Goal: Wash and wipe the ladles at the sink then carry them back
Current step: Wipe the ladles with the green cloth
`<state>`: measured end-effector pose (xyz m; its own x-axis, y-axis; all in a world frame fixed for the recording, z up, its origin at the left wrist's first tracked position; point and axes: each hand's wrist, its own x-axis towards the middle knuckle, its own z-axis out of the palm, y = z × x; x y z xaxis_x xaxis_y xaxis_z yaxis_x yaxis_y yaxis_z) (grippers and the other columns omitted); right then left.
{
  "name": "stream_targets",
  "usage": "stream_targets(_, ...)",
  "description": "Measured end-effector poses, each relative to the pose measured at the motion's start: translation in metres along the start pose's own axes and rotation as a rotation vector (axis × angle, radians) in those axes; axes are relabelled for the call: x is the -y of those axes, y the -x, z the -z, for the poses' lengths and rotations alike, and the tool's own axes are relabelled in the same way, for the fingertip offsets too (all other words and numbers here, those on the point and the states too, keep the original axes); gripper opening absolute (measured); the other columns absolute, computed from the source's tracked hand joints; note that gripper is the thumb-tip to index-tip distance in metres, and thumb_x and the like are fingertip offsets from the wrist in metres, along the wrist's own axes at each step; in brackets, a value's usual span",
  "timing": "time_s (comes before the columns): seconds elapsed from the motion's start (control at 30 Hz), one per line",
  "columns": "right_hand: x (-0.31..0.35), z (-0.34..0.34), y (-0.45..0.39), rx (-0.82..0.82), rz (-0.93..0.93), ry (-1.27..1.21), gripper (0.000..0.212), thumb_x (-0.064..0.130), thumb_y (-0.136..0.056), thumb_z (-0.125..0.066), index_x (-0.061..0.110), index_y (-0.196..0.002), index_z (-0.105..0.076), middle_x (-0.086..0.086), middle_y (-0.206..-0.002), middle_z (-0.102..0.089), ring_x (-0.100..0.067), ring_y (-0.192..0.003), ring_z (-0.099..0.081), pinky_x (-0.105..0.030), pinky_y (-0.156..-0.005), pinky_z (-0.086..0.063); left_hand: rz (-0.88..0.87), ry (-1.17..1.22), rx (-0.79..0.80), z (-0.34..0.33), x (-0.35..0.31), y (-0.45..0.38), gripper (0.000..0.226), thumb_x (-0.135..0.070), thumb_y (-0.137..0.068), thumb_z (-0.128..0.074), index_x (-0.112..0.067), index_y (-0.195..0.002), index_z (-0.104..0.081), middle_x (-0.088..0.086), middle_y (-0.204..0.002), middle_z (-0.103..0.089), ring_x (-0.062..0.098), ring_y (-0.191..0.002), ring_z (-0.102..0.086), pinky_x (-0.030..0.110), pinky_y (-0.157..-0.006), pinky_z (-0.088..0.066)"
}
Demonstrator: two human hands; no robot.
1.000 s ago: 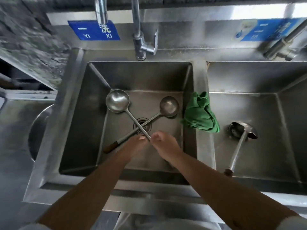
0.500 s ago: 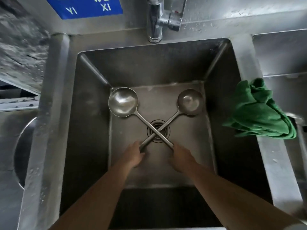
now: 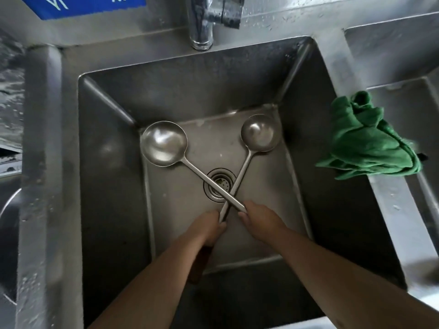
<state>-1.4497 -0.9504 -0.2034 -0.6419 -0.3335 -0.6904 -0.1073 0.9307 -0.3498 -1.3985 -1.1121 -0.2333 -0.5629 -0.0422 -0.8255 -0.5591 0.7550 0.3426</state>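
Note:
Two steel ladles lie crossed over the drain (image 3: 218, 185) in the left sink basin (image 3: 107, 186). The larger ladle (image 3: 164, 143) has its bowl at the far left, and its handle runs down right into my right hand (image 3: 259, 219). The smaller ladle (image 3: 259, 136) has its bowl at the far right. Its handle runs down left into my left hand (image 3: 206, 227), with the dark wooden grip end showing below my wrist. Both hands are closed around the handles near where they cross.
A crumpled green cloth (image 3: 365, 141) lies on the divider between the two basins, at the right. The tap (image 3: 202, 22) stands at the back edge, with no water running. A blue sign (image 3: 83, 3) is on the backsplash.
The view has moved closer over the left basin. The smaller ladle's handle has swung steeper, so the crossing point sits nearer my hands. Both hands keep their hold.

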Motion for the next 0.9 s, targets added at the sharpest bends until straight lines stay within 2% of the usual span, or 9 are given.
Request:
stream_targets(0.1, 0.01, 0.021, 0.013, 0.003, -0.065, -0.011, 0.033, 0.041, -0.099, -0.046, 0.014, -0.116, -0.053, -0.016, -0.114, -0.066, -0.037, -0.105, -0.062, -0.037, -0.084, -0.049, -0.02, 0.197, -0.007, 0.005, -0.01, 0.016, 0.031, -0.037, -0.089, -0.052, -0.014, -0.104, -0.065, 0.011, -0.104, -0.07, 0.029, -0.097, -0.065, 0.034, -0.08, -0.052)
stream_targets(0.2, 0.017, 0.043, 0.028, 0.014, -0.133, -0.056, 0.033, 0.039, -0.1, -0.047, 0.012, -0.114, -0.057, -0.014, -0.11, -0.066, -0.032, -0.099, -0.065, -0.033, -0.075, -0.05, -0.008, 0.356, -0.033, 0.014, -0.028, 0.038, 0.027, -0.034, -0.09, -0.051, -0.01, -0.08, -0.06, 0.01, -0.075, -0.064, 0.026, -0.072, -0.062, 0.03, -0.06, -0.041)
stream_targets(0.27, 0.018, 0.057, 0.04, 0.004, -0.169, -0.12, 0.03, 0.037, -0.1, -0.045, 0.011, -0.111, -0.058, -0.012, -0.108, -0.065, -0.029, -0.093, -0.062, -0.029, -0.071, -0.044, -0.024, 0.443, -0.05, 0.017, -0.04, 0.053, 0.03, -0.033, -0.09, -0.05, -0.007, -0.082, -0.062, 0.014, -0.078, -0.064, 0.029, -0.076, -0.064, 0.031, -0.063, -0.039)
stream_targets(0.4, 0.009, 0.069, 0.067, -0.037, -0.2, -0.213, 0.03, 0.032, -0.099, -0.043, 0.009, -0.11, -0.059, -0.013, -0.104, -0.067, -0.031, -0.096, -0.063, -0.029, -0.071, -0.042, 0.085, 0.605, -0.098, 0.009, -0.06, 0.077, 0.021, -0.029, -0.091, -0.054, -0.012, -0.079, -0.055, 0.004, -0.066, -0.054, 0.019, -0.057, -0.053, 0.025, -0.054, -0.042)
stream_targets(0.5, 0.004, 0.082, 0.086, -0.048, -0.206, -0.175, 0.033, 0.03, -0.099, -0.043, 0.011, -0.121, -0.059, -0.012, -0.112, -0.064, -0.033, -0.103, -0.063, -0.032, -0.078, -0.048, 0.186, 0.791, -0.098, -0.002, -0.079, 0.089, 0.015, -0.027, -0.091, -0.056, -0.013, -0.086, -0.057, 0.006, -0.069, -0.053, 0.021, -0.056, -0.054, 0.032, -0.061, -0.048)
stream_targets(0.57, 0.002, 0.089, 0.099, -0.035, -0.222, -0.128, 0.034, 0.027, -0.1, -0.042, 0.008, -0.123, -0.058, -0.014, -0.122, -0.061, -0.035, -0.113, -0.06, -0.032, -0.087, -0.048, 0.25, 0.876, -0.093, -0.009, -0.091, 0.098, 0.019, -0.029, -0.092, -0.056, -0.01, -0.095, -0.059, 0.006, -0.07, -0.053, 0.018, -0.052, -0.053, 0.03, -0.056, -0.047)
stream_targets(0.67, -0.005, 0.092, 0.113, -0.033, -0.287, -0.19, 0.036, 0.029, -0.099, -0.044, 0.006, -0.123, -0.055, -0.018, -0.126, -0.06, -0.035, -0.116, -0.058, -0.03, -0.083, -0.043, 0.279, 0.98, -0.127, -0.014, -0.106, 0.107, 0.022, -0.028, -0.09, -0.054, -0.007, -0.094, -0.058, 0.005, -0.064, -0.053, 0.018, -0.049, -0.052, 0.031, -0.055, -0.047)
stream_targets(0.83, -0.017, 0.087, 0.124, -0.008, -0.35, -0.284, 0.045, 0.038, -0.094, -0.049, 0.008, -0.127, -0.052, -0.016, -0.126, -0.06, -0.032, -0.112, -0.058, -0.029, -0.079, -0.04, 0.275, 0.885, -0.164, -0.02, -0.124, 0.119, 0.019, -0.032, -0.093, -0.053, -0.018, -0.081, -0.052, 0.003, -0.082, -0.06, 0.018, -0.075, -0.062, 0.035, -0.075, -0.056)
stream_targets(0.9, -0.02, 0.084, 0.125, 0.01, -0.343, -0.284, 0.041, 0.035, -0.097, -0.048, 0.009, -0.129, -0.049, -0.014, -0.125, -0.06, -0.028, -0.106, -0.059, -0.029, -0.078, -0.043, 0.273, 0.861, -0.151, -0.025, -0.128, 0.121, 0.02, -0.036, -0.093, -0.054, -0.023, -0.08, -0.049, 0.005, -0.089, -0.062, 0.018, -0.08, -0.063, 0.033, -0.075, -0.054)
